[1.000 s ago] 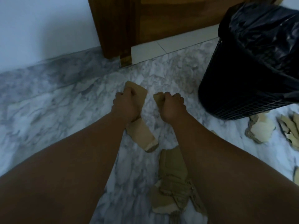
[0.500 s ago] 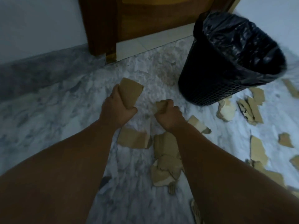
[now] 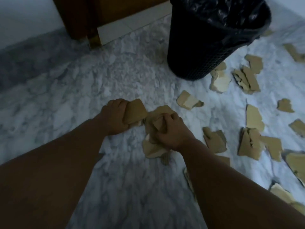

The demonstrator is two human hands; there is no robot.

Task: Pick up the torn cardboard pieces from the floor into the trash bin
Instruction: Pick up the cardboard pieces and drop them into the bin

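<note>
1. While both bare forearms reach in from the 6 o'clock edge, the left hand (image 3: 115,117) is clenched around a flat brown cardboard piece (image 3: 136,111), whose free end juts out toward 2 o'clock past the knuckles.
2. The right hand (image 3: 171,132) has its fingers (image 3: 175,117) curled tight over a crumpled cardboard wad (image 3: 157,123); that wad touches, or lies right on, a heap of torn pieces (image 3: 152,148) on the floor, and whether it is lifted clear cannot be told.
3. The two hands sit just beside each other near the middle of the view, and the held cardboard of one almost meets that of the other.
4. A black mesh trash bin (image 3: 198,60), lined with a black plastic bag (image 3: 231,12), stands at 1 o'clock from the hands, well apart from them.
5. Loose cardboard scraps (image 3: 254,118) are scattered over the grey-white marble floor (image 3: 82,90) from 2 o'clock round to 5 o'clock, several of them right beside the foot of the bin.
6. One small scrap (image 3: 188,100) lies between the hands and the bin.
7. A dark wooden door frame (image 3: 77,19) stands at 11 o'clock, with a pale wall (image 3: 28,12) to the left of it.
</note>
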